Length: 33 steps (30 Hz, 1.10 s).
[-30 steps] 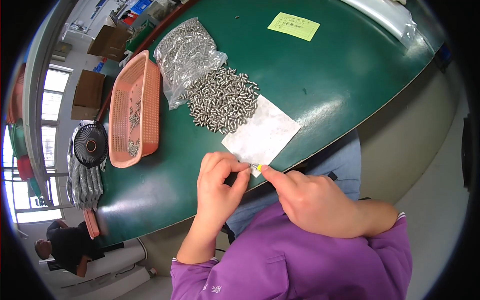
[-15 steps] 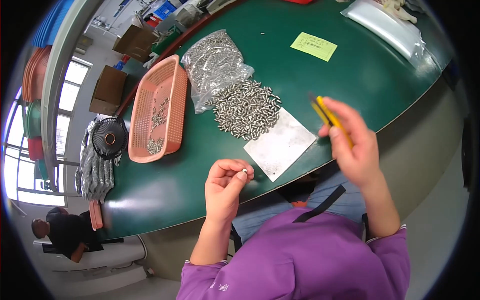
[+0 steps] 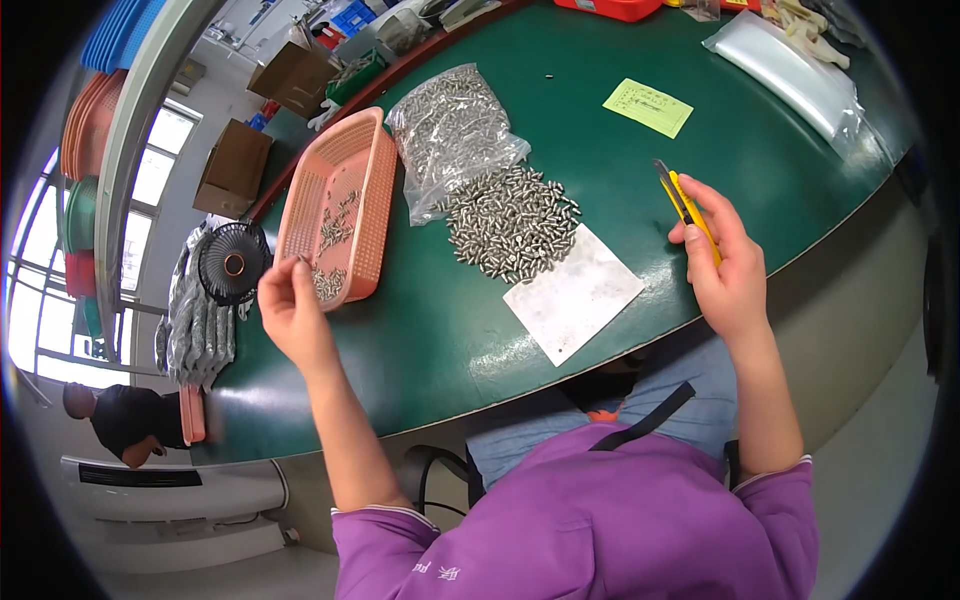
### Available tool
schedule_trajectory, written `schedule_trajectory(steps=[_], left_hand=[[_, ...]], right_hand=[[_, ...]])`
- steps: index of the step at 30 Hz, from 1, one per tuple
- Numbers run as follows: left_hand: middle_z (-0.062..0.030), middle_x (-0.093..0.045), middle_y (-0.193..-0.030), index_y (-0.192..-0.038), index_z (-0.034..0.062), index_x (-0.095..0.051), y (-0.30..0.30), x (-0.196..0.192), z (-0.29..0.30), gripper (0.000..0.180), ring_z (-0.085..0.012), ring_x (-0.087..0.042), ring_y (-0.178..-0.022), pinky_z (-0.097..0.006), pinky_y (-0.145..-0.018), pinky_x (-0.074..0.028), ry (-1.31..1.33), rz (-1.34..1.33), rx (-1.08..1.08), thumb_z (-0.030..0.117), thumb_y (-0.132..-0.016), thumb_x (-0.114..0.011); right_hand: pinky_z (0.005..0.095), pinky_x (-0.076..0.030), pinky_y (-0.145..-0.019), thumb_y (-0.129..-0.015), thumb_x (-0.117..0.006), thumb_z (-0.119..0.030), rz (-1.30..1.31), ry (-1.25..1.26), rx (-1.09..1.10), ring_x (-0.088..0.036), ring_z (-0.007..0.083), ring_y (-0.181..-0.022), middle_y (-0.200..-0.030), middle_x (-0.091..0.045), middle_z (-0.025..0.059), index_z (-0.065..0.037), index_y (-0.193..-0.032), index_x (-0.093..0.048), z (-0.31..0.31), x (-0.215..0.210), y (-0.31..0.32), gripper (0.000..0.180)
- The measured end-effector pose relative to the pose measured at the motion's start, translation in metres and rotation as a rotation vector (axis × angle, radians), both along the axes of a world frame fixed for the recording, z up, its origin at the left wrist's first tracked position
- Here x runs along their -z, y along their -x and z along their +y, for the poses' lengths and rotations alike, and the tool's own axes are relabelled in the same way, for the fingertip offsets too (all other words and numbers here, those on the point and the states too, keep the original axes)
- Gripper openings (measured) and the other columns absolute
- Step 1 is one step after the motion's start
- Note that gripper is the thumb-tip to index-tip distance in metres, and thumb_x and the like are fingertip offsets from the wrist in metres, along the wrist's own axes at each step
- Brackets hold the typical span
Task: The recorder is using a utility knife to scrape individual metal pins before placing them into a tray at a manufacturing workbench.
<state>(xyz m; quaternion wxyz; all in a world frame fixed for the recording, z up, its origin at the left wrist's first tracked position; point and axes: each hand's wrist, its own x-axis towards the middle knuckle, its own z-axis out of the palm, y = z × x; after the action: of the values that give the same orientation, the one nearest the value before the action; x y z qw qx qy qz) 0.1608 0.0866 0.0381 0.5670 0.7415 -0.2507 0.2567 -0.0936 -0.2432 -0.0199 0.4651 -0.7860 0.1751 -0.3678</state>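
We see a yellow utility knife (image 3: 688, 208) right of centre in the frame, pinched in the right hand (image 3: 728, 262), fingers closed along its handle. Its long axis runs from the hand up and to the left, the blade tip pointing toward the upper middle of the picture, over the green table (image 3: 620, 160).

Across the frame, at the left, the left hand (image 3: 290, 310) is raised beside the lower end of the salmon-pink plastic basket (image 3: 340, 205). Its thumb and fingertips are drawn together as if around something very small; we cannot tell whether a piece sits between them. The basket holds a scatter of small metal parts and lies just above and right of this hand.

Between the two hands, in the middle of the frame, a heap of small silvery metal pieces (image 3: 510, 222) is spread on the table, spilling from a clear plastic bag (image 3: 450, 135) of the same pieces above it. A pale sheet (image 3: 573, 292) lies just below the heap, lower right of it. The heap sits left of the knife hand and right of the left hand, roughly midway; the knife's tip is angled past it rather than at it.

Further out, a yellow-green paper note (image 3: 648, 106) lies at the upper right, and a small black fan (image 3: 232, 262) stands at the table's left edge.
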Motion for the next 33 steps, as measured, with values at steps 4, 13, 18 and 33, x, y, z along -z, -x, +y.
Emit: schedule_trajectory(steps=[4, 13, 18, 33], left_hand=[[-0.0039, -0.063, -0.098, -0.109, 0.0010, -0.064, 0.003, -0.006, -0.012, 0.019, -0.0104, -0.059, -0.083, -0.024, -0.072, -0.050, -0.254, -0.007, -0.139, 0.005, -0.090, -0.065], [-0.0091, -0.063, -0.091, -0.091, 0.0027, -0.066, 0.046, 0.033, -0.079, 0.011, -0.0236, -0.064, -0.079, -0.034, -0.072, -0.052, -0.759, 0.084, 0.237, 0.005, -0.081, -0.070], [-0.0093, -0.061, -0.086, -0.088, 0.0027, -0.065, 0.041, 0.039, -0.083, 0.010, -0.0246, -0.063, -0.078, -0.034, -0.071, -0.052, -0.799, 0.091, 0.214, 0.006, -0.080, -0.070], [-0.0097, -0.059, -0.080, -0.082, 0.0026, -0.062, 0.040, 0.039, -0.085, 0.009, -0.0263, -0.061, -0.077, -0.037, -0.071, -0.050, -0.819, 0.075, 0.212, 0.008, -0.079, -0.068]], right_hand=[[0.0292, -0.051, -0.068, -0.093, -0.055, -0.005, 0.014, 0.036, 0.060, -0.067, 0.0185, -0.072, -0.082, -0.069, 0.0097, -0.010, -0.129, -0.057, 0.004, -0.004, 0.001, 0.037], [0.0295, -0.052, -0.068, -0.094, -0.054, -0.006, -0.008, 0.049, 0.037, -0.068, 0.0190, -0.073, -0.085, -0.069, 0.0105, -0.009, -0.129, -0.057, 0.001, -0.002, 0.001, 0.036], [0.0294, -0.052, -0.067, -0.093, -0.054, -0.005, 0.007, 0.038, 0.043, -0.068, 0.0186, -0.073, -0.085, -0.069, 0.0101, -0.010, -0.130, -0.057, 0.002, -0.003, 0.002, 0.037], [0.0306, -0.052, -0.069, -0.094, -0.054, -0.006, 0.017, 0.037, 0.049, -0.068, 0.0197, -0.075, -0.085, -0.070, 0.0105, -0.012, -0.130, -0.056, 0.002, -0.003, 0.002, 0.037]])
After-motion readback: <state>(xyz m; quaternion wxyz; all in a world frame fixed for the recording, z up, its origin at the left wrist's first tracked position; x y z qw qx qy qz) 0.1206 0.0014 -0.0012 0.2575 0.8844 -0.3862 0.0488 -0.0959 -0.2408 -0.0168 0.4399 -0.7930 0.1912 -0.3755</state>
